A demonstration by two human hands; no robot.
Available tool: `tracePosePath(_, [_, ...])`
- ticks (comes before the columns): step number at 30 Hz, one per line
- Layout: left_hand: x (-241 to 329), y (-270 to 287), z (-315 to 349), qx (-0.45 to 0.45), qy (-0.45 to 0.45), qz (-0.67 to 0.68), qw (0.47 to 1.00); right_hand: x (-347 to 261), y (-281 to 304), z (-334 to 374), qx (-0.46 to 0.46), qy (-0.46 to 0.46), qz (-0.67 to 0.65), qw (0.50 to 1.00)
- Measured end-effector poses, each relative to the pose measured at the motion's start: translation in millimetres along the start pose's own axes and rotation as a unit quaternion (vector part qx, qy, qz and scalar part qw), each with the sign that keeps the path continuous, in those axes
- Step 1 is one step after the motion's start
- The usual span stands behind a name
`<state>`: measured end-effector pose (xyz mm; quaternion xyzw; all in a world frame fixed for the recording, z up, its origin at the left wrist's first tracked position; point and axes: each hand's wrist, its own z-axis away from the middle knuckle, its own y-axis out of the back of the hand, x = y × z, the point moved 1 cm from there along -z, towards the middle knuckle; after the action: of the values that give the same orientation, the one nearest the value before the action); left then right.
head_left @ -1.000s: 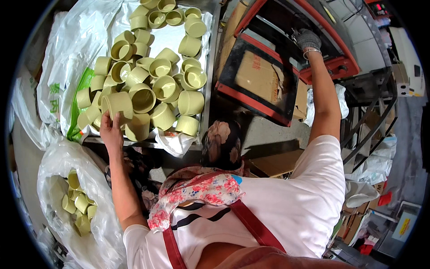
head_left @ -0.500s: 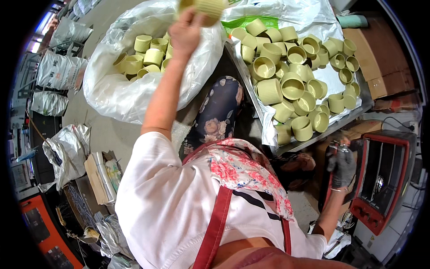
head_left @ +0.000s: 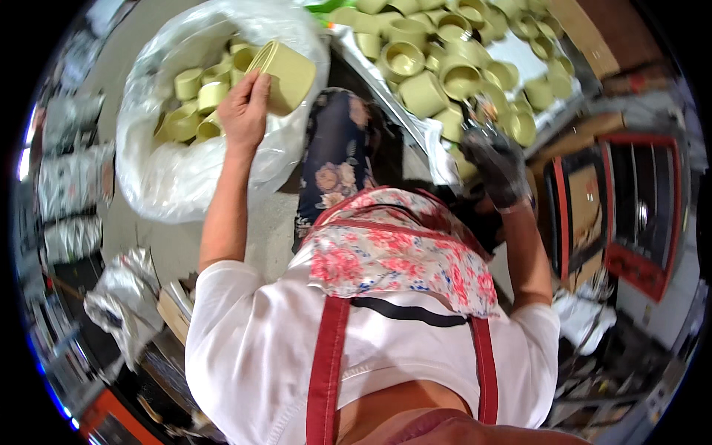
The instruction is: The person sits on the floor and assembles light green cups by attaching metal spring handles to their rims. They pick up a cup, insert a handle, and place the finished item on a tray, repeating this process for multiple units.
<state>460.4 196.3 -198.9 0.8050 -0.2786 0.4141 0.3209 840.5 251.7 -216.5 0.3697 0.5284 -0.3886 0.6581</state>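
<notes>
My bare left hand [head_left: 243,111] grips a pale yellow-green cup [head_left: 293,78] by its rim, thumb and fingers pinched on the wall. The cup is tilted, its opening turned left, above the right part of a white plastic sack [head_left: 278,167]. More of these cups [head_left: 213,96] lie loose inside the sack. My right hand [head_left: 498,165], in a dark grey glove, is closed at the near edge of a tray [head_left: 415,124] heaped with cups. A dark, shiny thing [head_left: 475,119] sticks out past its fingers; blur hides its kind. Whether it touches the cups, I cannot tell.
An oven-like appliance [head_left: 644,215] with a red frame stands at the right, its door open. Cardboard [head_left: 586,37] lies beyond the tray. White sacks [head_left: 74,178] and a crumpled bag [head_left: 126,297] sit along the left. My knee [head_left: 334,148] is between sack and tray.
My left hand has come nearer to me with the cup, down from the far edge of view. My gloved right hand has moved from beside the red appliance to the tray. The view has shifted.
</notes>
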Motion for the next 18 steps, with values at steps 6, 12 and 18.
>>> tracePosePath(6, [53.9, -67.6, 60.8, -0.372, 0.106, 0.105, 0.916, -0.7, -40.0, 14.9, -0.029, -0.031, -0.125, 0.991])
tracePosePath(12, [50.8, -97.6, 108.5, -0.423, 0.244, 0.298, 0.820, 22.8, -49.8, 58.2, -0.041, 0.304, 0.426, 0.851])
tracePosePath(18, [63.7, -105.0, 108.3, -0.460, -0.014, 0.179, 0.870, 24.2, -51.0, 64.8, -0.051, 0.265, 0.353, 0.896])
